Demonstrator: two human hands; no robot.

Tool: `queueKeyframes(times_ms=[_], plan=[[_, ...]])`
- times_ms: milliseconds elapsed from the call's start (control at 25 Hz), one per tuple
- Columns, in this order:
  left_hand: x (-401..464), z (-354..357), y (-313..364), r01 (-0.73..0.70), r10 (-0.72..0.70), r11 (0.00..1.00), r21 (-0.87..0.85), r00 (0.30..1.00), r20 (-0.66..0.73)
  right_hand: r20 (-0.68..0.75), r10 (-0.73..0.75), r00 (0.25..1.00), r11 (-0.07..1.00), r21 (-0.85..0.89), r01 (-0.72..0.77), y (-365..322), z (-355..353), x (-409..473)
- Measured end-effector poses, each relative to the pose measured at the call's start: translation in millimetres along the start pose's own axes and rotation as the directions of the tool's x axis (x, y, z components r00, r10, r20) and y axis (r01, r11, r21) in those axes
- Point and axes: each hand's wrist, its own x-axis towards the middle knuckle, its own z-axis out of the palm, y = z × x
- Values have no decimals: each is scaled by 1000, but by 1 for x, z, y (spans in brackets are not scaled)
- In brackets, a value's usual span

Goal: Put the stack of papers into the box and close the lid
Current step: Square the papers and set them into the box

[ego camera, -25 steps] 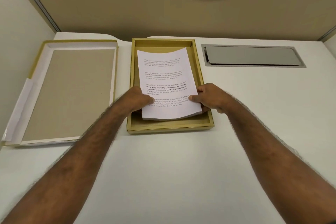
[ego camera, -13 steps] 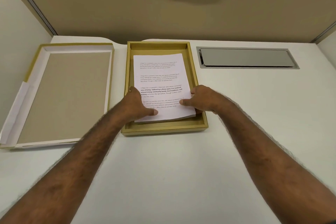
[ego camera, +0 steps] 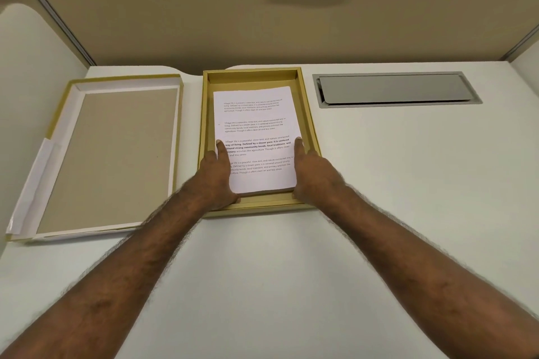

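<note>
- Left hand [ego camera: 217,176] laid flat along the left edge of the stack of papers [ego camera: 256,137], fingers stretched out and apart, gripping nothing.
- Right hand [ego camera: 310,175] the same on the right edge, fingers extended, palm low by the near right corner, clamped on nothing.
- Stack lying flat inside the box [ego camera: 309,131], printed side up, slightly askew, with bare floor showing at the far end.
- Step in hand, by the look of it: settling and squaring the papers, so the first half of the task seems all but done.
- Next move calls for lifting both hands clear, reaching left for the lid [ego camera: 116,154], turning it over and lowering it squarely onto the box rim.
- Lid resting upside down on the desk [ego camera: 379,183] just left of the box, hollow side up, holding nothing.
- Closed grey hatch [ego camera: 393,90] set in the desk to the right of the box.
</note>
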Motion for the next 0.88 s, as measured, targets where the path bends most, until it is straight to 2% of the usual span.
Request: queueKeyframes(times_ms=[360, 560, 680, 800, 880], plan=[[1, -4, -2, 1, -1, 1000, -13, 1000, -4, -48, 26, 999, 998, 65, -23, 3, 4, -3], [-5, -1, 1, 0, 1, 999, 45, 1000, -17, -82, 29, 996, 995, 98, -20, 4, 6, -4], [-11, 4, 2, 0, 4, 995, 99, 999, -38, -53, 47, 997, 988, 152, -39, 4, 7, -5], [-16, 8, 0, -48, 60, 990, 135, 994, -88, -54, 42, 998, 970, 240, -28, 4, 6, -12], [-17, 7, 0, -102, 116, 987, 120, 986, -117, -115, -9, 993, 967, 253, 38, 3, 7, -17]])
